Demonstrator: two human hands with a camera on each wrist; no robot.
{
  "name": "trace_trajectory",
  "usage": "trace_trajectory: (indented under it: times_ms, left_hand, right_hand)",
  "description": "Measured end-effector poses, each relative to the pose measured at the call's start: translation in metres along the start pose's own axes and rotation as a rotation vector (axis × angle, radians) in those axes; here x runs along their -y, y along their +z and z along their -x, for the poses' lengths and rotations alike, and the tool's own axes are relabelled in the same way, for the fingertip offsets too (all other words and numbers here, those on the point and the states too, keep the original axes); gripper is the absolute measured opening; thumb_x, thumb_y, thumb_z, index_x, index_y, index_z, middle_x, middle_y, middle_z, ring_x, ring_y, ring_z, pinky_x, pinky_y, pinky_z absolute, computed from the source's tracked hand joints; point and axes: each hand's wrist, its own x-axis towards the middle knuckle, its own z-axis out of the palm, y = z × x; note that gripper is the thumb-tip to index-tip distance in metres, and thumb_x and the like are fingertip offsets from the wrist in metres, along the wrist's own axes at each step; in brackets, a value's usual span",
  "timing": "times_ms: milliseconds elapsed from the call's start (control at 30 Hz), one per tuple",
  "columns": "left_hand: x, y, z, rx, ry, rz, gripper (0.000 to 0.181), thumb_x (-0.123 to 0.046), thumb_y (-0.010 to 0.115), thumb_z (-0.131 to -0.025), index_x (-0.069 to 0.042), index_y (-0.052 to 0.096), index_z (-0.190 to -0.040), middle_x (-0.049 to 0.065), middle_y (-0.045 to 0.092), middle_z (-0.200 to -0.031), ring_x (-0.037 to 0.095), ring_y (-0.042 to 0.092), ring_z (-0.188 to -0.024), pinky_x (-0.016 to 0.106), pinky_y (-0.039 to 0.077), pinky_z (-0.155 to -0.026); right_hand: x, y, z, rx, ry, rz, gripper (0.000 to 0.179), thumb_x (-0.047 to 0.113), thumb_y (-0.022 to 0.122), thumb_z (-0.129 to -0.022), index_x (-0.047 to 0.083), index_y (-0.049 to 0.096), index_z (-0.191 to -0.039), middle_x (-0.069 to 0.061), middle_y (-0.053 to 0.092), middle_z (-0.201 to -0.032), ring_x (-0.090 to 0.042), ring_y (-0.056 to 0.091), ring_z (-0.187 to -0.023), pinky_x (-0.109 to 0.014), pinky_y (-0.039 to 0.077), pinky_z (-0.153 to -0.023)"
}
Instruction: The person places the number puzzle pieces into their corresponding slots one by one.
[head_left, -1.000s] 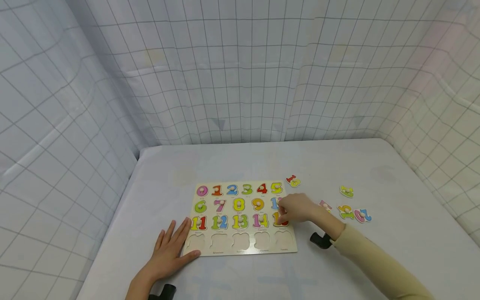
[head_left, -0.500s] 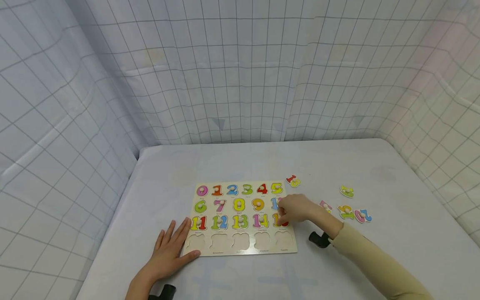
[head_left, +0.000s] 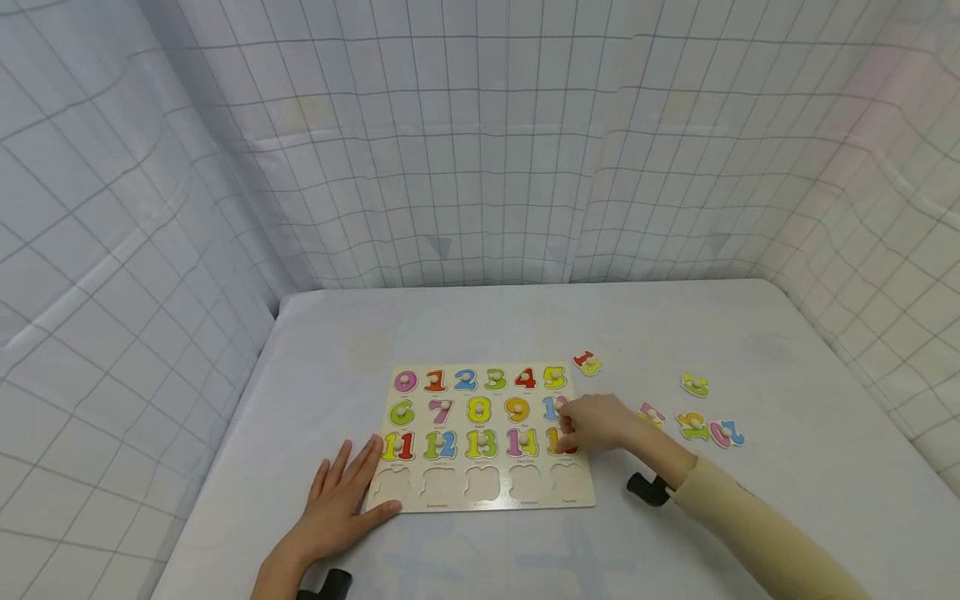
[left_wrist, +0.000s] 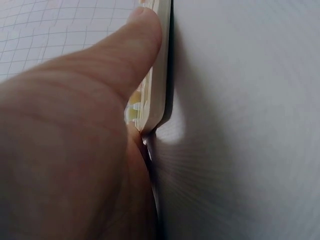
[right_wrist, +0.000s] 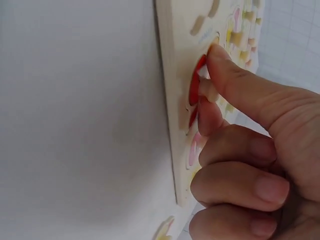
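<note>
A broad stretch of surface [head_left: 480,558] fronts the number board [head_left: 480,507]; loose pieces [head_left: 693,428] lie off its right edge. The right hand [head_left: 600,421], grip narrow, holds the 15 piece [right_wrist: 195,86] at the third row's right end, partly hiding it; its seating is unclear. The left hand [head_left: 337,517], fingers spread, grasps nothing over the left edge, forearm cut off.

Muted, even light, faint glare along the board [head_left: 504,502], left-wrist view dim and softly blurred.
</note>
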Motion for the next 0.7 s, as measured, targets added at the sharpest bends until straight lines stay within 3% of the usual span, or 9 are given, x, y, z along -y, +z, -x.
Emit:
trace_trajectory:
  times_ms: [233,433,700]
  left_hand:
    - [0.004,0.005,-0.001,-0.024,0.019,0.011,0.096,-0.062,0.061,-0.081,-0.009,0.023,-0.152,0.014,0.023,-0.154,0.039,-0.001,-0.141,0.058,-0.006,-0.107]
    - [0.005,0.003,-0.001,-0.007,0.004,-0.003,0.097,-0.064,0.059,-0.081,-0.009,0.021,-0.152,0.013,0.021,-0.155,0.039,-0.002,-0.141,0.058,-0.007,-0.107]
    - [0.003,0.001,-0.002,0.008,0.003,-0.006,0.097,-0.065,0.058,-0.082,-0.009,0.02,-0.152,0.013,0.02,-0.155,0.04,-0.002,-0.141,0.059,-0.007,-0.107]
  right_hand:
    - [-0.004,0.007,0.009,-0.048,0.031,-0.079,0.036,0.044,0.073,-0.081,0.017,0.051,-0.07,0.005,0.045,-0.057,-0.011,0.044,-0.057,-0.026,0.027,-0.052]
    - [-0.014,0.011,0.019,-0.12,0.041,-0.121,0.036,0.048,0.071,-0.081,0.02,0.052,-0.072,0.007,0.042,-0.054,-0.009,0.042,-0.052,-0.024,0.026,-0.049]
    - [-0.059,-0.001,0.048,-0.216,0.202,-0.184,0.034,0.051,0.062,-0.087,0.018,0.058,-0.079,0.002,0.047,-0.06,-0.014,0.045,-0.055,-0.029,0.034,-0.049]
